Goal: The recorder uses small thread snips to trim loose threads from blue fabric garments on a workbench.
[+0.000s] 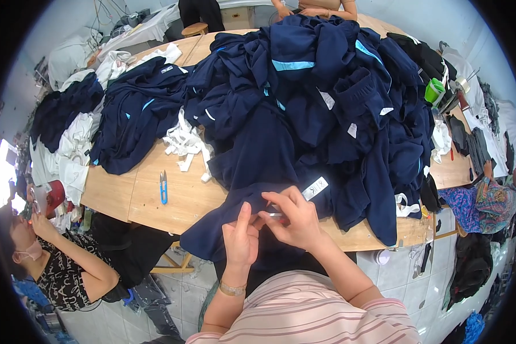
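Both hands are together in front of my body, over the near edge of a dark navy garment [252, 200]. My right hand [292, 221] is closed, thumb and fingers pinching a small item with a silvery and reddish look, too small to name. Beside it, my left hand [241, 238] has its thumb pointing up and its other fingers curled toward the right hand's fingertips. Whatever the left fingers hold is mostly hidden. A white printed label [315, 188] lies on the navy cloth just beyond my right hand.
Navy garments with light blue trim [292, 65] pile high on the wooden table [149, 198]. Blue-handled thread snips [164, 188] and white strips [183, 140] lie left of the pile. At the right is a green cup [434, 90]. Other people sit around the table, one near left.
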### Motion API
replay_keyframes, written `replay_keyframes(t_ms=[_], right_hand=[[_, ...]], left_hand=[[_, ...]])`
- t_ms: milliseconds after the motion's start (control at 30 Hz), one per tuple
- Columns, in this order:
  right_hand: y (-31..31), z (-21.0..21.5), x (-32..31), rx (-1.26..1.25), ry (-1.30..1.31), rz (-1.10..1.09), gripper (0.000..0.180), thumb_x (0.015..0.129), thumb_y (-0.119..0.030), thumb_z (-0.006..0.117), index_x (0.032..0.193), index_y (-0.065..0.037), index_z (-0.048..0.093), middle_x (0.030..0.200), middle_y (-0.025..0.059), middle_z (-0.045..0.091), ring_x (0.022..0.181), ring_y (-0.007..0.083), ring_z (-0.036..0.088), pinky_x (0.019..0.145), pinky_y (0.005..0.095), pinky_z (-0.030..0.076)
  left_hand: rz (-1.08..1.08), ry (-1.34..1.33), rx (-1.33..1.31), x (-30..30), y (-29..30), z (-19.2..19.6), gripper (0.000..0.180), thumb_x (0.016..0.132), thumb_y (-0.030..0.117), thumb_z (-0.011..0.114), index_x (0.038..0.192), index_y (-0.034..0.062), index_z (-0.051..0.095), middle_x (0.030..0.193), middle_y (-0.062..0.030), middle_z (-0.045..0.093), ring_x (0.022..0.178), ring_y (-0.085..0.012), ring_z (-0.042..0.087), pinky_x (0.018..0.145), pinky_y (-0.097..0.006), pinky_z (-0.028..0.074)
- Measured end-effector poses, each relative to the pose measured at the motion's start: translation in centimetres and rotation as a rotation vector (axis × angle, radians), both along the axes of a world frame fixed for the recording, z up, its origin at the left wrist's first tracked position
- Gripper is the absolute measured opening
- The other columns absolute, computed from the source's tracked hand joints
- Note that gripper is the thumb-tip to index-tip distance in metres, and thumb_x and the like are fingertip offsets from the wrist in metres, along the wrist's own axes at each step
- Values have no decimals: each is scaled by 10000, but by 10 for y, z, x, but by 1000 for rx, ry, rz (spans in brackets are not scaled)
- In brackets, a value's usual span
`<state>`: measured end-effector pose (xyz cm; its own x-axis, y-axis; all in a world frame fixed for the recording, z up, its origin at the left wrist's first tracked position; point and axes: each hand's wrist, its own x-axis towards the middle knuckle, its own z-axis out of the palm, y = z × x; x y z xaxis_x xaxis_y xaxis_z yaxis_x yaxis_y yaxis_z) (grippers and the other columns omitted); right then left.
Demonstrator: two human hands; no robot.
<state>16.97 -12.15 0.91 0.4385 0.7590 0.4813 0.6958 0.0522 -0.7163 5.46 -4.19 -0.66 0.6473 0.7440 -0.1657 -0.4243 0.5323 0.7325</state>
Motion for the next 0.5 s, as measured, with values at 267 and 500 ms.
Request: replay_keyframes(t_ms=[267,500], right_hand=[[9,-8,8,145,71,31,278,730,-22,673,1002,-35,614,896,97,617,668,186,632,548,268,481],[1,-5,26,-158,1291,232,187,933,-222,573,979,-41,585,525,-91,384,338,-5,279,333,187,163]], left_hand=[[-19,150,70,-1,5,1,391,999,298,399,1052,-8,636,1037,-104,654,983,-159,591,830,-313,438],[-197,375,566,-24,37,12,550,1013,366,320,894,-42,669,754,-98,657,724,-150,608,712,-230,429]])
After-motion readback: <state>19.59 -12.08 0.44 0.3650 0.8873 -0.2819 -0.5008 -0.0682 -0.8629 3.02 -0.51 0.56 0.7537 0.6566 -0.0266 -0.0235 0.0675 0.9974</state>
